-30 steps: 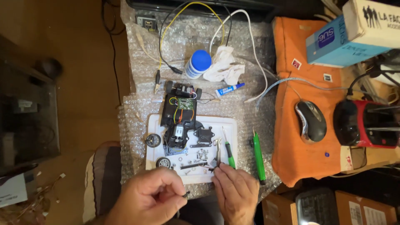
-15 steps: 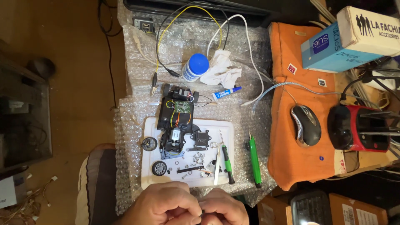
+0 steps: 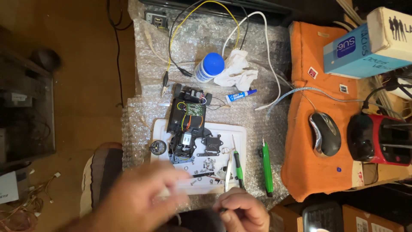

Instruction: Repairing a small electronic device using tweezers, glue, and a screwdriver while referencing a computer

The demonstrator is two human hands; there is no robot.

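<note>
Head view: left hand [image 3: 141,197] blurred over white tray [image 3: 240,133], grip cannot tell. Right hand [image 3: 242,211] pinches a small dark part [image 3: 223,210] below the tray; green-handled screwdriver [image 3: 237,168] nearby.

tray [image 3: 240,131]: on the bubble wrap [image 3: 266,56], chassis [image 3: 186,124] lying across its far-left edge
wheel [image 3: 158,148]: just left of the tray
bottle [image 3: 209,67]: behind the chassis, rag [image 3: 236,71] right beside it
screwdrivers: one [image 3: 237,168] on the tray's right part, another [image 3: 267,162] just right of the tray
mouse [image 3: 325,134]: well right, on the cloth [image 3: 304,172]

Warm dim light, motion-blurred left hand [image 3: 137,202]
</note>
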